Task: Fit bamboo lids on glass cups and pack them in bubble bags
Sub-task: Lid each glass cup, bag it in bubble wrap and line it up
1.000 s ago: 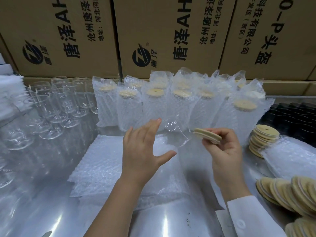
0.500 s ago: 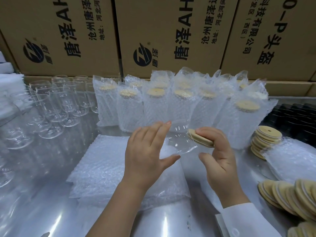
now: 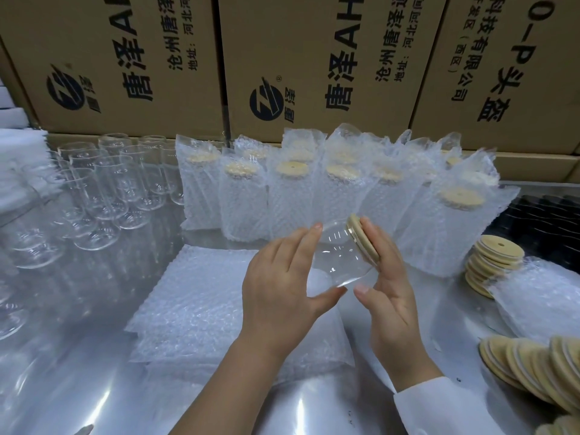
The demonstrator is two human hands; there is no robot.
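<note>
- The left hand (image 3: 282, 277) grips a clear cup (image 3: 339, 262) in the air above the near middle of the surface (image 3: 78, 387). Its fingers go over the glass wall and its thumb goes under. The cup is tipped on its side with the mouth pointing right and away.
- The right hand (image 3: 389, 277) is open, with a white sleeve (image 3: 455, 409) at the wrist. Its straight fingers press a round bamboo lid (image 3: 364, 243) flat against the mouth of the cup.
- The lid looks only partly seated. Pushing off-centre could cock it in the rim so that it jams or pops back out.
- The glass is smooth and held by one hand only. A hard push from the right could slide it out of that grip, and it would fall on hard metal.
- The surface is shiny metal that throws back the ceiling light.
- A flat pile of bubble bags (image 3: 201, 296) lies just under and left of the hands, ready for the cup.
- Loose lids (image 3: 533, 372) lean in a row at the near right. Farther back on the right is a neat stack of lids (image 3: 492, 255), just beside another heap of bubble wrap (image 3: 549, 296).
- Beyond the hands stands a crowded row of bagged cups (image 3: 314, 196), each with its lid on. Swinging the cup outward could knock them.
- At the far left, bare cups (image 3: 103, 189) stand close together.
- Printed cardboard boxes (image 3: 125, 58) are stacked into a wall at the back.
</note>
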